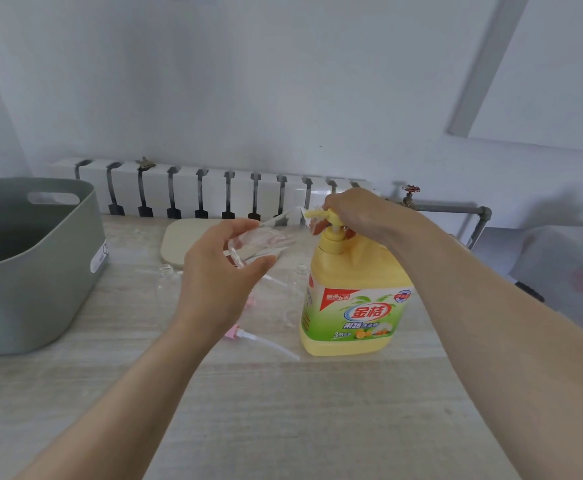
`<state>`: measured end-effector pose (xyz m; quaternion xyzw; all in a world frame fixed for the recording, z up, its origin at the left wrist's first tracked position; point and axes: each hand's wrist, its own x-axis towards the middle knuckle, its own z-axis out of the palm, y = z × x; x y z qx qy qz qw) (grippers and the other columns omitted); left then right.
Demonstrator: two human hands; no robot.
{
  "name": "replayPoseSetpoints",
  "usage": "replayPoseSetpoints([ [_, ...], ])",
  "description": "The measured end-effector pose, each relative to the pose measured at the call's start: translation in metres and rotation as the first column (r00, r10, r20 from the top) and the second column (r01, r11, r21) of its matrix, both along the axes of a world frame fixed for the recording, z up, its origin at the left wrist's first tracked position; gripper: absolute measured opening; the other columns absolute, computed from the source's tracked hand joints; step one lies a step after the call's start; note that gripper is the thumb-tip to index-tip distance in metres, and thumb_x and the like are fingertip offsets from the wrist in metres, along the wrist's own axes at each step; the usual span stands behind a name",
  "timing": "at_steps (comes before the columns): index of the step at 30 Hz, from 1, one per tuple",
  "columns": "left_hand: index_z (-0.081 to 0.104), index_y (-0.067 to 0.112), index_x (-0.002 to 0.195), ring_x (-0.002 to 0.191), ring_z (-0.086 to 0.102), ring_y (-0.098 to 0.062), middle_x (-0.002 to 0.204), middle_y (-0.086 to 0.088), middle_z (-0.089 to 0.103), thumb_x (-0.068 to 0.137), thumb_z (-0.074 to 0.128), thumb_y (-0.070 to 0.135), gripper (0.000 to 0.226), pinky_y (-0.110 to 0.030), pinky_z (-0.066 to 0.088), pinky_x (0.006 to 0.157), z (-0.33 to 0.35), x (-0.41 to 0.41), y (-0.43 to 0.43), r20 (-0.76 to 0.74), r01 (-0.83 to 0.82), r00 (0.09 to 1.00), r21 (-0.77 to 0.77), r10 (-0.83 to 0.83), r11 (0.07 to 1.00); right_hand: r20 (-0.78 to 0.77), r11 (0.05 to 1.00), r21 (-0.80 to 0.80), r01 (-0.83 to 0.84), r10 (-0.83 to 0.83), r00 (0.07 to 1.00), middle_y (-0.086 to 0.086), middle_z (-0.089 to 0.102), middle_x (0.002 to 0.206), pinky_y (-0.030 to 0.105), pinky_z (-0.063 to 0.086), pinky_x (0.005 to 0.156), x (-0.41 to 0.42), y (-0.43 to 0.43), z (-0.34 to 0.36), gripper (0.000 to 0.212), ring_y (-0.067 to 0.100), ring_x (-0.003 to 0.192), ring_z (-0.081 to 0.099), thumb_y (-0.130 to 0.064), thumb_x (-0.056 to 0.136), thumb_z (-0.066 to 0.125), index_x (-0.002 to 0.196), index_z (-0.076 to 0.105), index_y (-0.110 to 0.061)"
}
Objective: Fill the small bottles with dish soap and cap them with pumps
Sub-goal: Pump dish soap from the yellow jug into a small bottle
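Over the table (pixel 283 410), in the head view, we hold a clear bottle (pixel 266 240) in our left hand (pixel 214 282), with the thumb under its base end and the fingers curled over the top. The bottle lies tilted. Its long axis runs from the left hand up and to the right, so its mouth comes to the nozzle (pixel 312 213) of the yellow jug (pixel 356 306). We cannot tell whether the tip sits inside the mouth, because the clear plastic blurs there. Our right hand (pixel 356 209) is curled over the pump head (pixel 331 216), straight above the jug, so it is the hand placed to press. We judge that the press depends on the mouth and nozzle being in line. Two spare bottles (pixel 166 271) stand on the table, one just left of the jug and one further left. A pink pump (pixel 232 332) lies nearer us.
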<state>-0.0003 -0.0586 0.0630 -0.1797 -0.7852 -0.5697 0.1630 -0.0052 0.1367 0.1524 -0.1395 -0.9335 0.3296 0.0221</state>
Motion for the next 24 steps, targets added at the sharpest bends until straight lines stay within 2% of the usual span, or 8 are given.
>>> replayPoseSetpoints([
  [1,0.060,0.033,0.117,0.077,0.049,0.021,0.100,0.028,0.050,0.077,0.081,0.024,0.046,0.003,0.038,0.062,0.000,0.001,0.000,0.000,0.003,1.000,0.001,-0.003,1.000,-0.008,1.000,-0.001,-0.007,0.007,1.000,-0.014,0.060,0.050,0.025,0.034,0.056,0.002,0.002,-0.001,0.033,0.015,0.067,0.049,-0.016,0.096,0.038,0.082,0.067,-0.010],
  [3,0.061,0.033,0.116,0.076,0.050,0.019,0.101,0.027,0.050,0.077,0.081,0.023,0.045,0.002,0.039,0.059,0.001,0.002,-0.001,0.002,0.008,1.000,0.005,-0.008,1.000,-0.032,0.999,-0.035,-0.029,0.027,0.999,-0.015,0.059,0.050,0.024,0.033,0.057,0.008,0.004,0.000,0.042,0.011,0.067,0.049,-0.026,0.096,0.038,0.067,0.066,-0.020],
  [9,0.059,0.040,0.116,0.079,0.054,0.009,0.105,0.019,0.058,0.076,0.081,0.030,0.047,0.003,0.038,0.063,0.007,0.000,-0.002,0.025,0.007,1.000,0.006,-0.007,1.000,-0.093,0.981,-0.188,-0.051,0.034,0.995,-0.016,0.061,0.046,0.015,0.040,0.045,0.015,0.003,0.006,0.040,0.008,0.063,0.054,-0.041,0.099,0.036,0.074,0.062,-0.023],
  [12,0.059,0.040,0.117,0.086,0.056,0.000,0.107,0.018,0.059,0.076,0.081,0.031,0.047,-0.003,0.041,0.061,0.009,0.001,-0.002,0.031,0.002,1.000,0.003,-0.002,1.000,-0.094,0.977,-0.202,-0.061,0.043,0.995,-0.014,0.061,0.045,0.017,0.040,0.048,0.017,0.001,0.008,0.033,0.007,0.061,0.054,-0.043,0.099,0.034,0.079,0.056,-0.029],
  [16,0.059,0.039,0.119,0.087,0.055,0.003,0.108,0.018,0.059,0.076,0.081,0.031,0.048,-0.002,0.040,0.061,0.008,0.001,-0.002,0.032,-0.001,0.999,0.000,0.001,1.000,-0.100,0.980,-0.189,-0.061,0.042,0.994,-0.015,0.061,0.044,0.007,0.036,0.033,0.016,0.001,0.007,0.023,0.007,0.066,0.054,-0.040,0.100,0.033,0.102,0.052,-0.028],
  [17,0.059,0.039,0.119,0.086,0.055,0.003,0.108,0.018,0.059,0.076,0.080,0.031,0.048,-0.002,0.040,0.061,0.008,0.001,-0.002,0.030,-0.001,1.000,-0.003,0.001,1.000,-0.104,0.980,-0.190,-0.061,0.042,0.994,-0.015,0.061,0.044,0.007,0.035,0.032,0.016,0.001,0.006,0.025,0.007,0.067,0.054,-0.040,0.101,0.033,0.102,0.054,-0.025],
  [19,0.059,0.039,0.119,0.086,0.055,0.003,0.109,0.018,0.060,0.076,0.080,0.031,0.048,-0.003,0.040,0.061,0.008,0.002,-0.002,0.029,0.000,1.000,-0.005,0.000,1.000,-0.107,0.981,-0.187,-0.056,0.036,0.994,-0.016,0.060,0.044,0.008,0.036,0.033,0.016,0.000,0.005,0.034,0.007,0.068,0.053,-0.039,0.101,0.034,0.088,0.059,-0.021],
  [24,0.059,0.038,0.120,0.086,0.055,0.002,0.109,0.017,0.060,0.077,0.080,0.031,0.048,-0.003,0.040,0.061,0.008,0.001,-0.002,0.027,-0.003,1.000,-0.006,0.004,1.000,-0.102,0.987,-0.157,-0.032,0.016,0.995,-0.016,0.060,0.043,0.013,0.039,0.040,0.015,0.000,0.004,0.041,0.009,0.067,0.053,-0.035,0.099,0.037,0.069,0.062,-0.022],
])
